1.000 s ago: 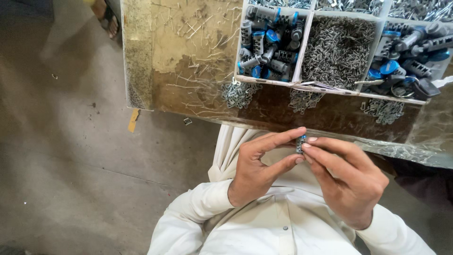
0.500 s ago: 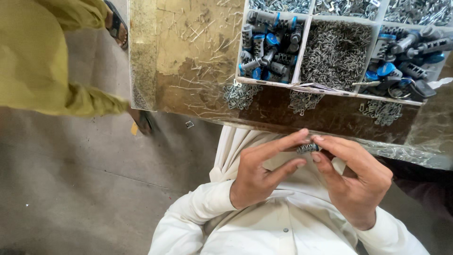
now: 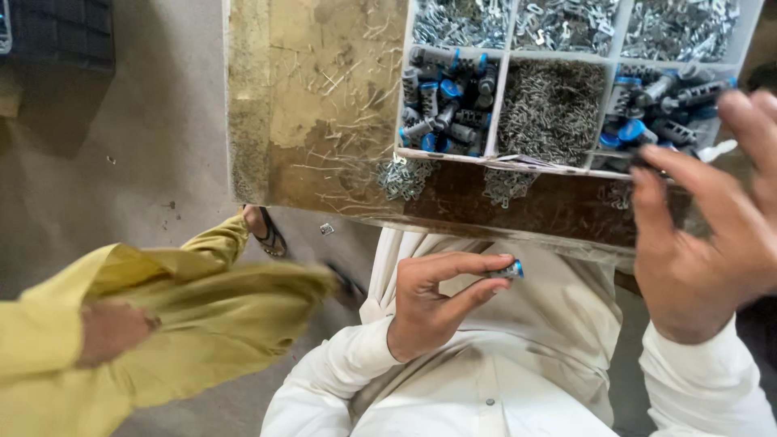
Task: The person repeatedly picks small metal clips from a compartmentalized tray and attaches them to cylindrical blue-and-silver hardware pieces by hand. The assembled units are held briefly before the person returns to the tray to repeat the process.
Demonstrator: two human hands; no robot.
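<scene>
- The left hand (image 3: 433, 303) pinches a small grey metal part with a blue cap (image 3: 508, 270) between thumb and forefinger, just below the front edge of the white divided plastic tray (image 3: 494, 109); it still holds the part over the white-clothed lap as it did half a second ago
- The right hand (image 3: 712, 218) has left the part, which both hands held together before; it is now raised towards the tray's right front corner, fingers spread, with a dark piece at its fingertips; whether it grips that piece cannot be told because of blur
- The tray holds grey-and-blue capped parts (image 3: 445, 101) in its front left compartment, thin metal pins (image 3: 552, 109) in the middle one, more capped parts (image 3: 655, 101) at the right, and silvery metal clips (image 3: 465, 20) in the back row
- The tray rests on a worn brown wooden table (image 3: 316, 105); small heaps of loose clips (image 3: 402, 176) lie on it just in front of the tray
- To the left of the tray, another person in a yellow garment (image 3: 162, 324) now fills the lower left; earlier the yellow sleeve was at the upper left
</scene>
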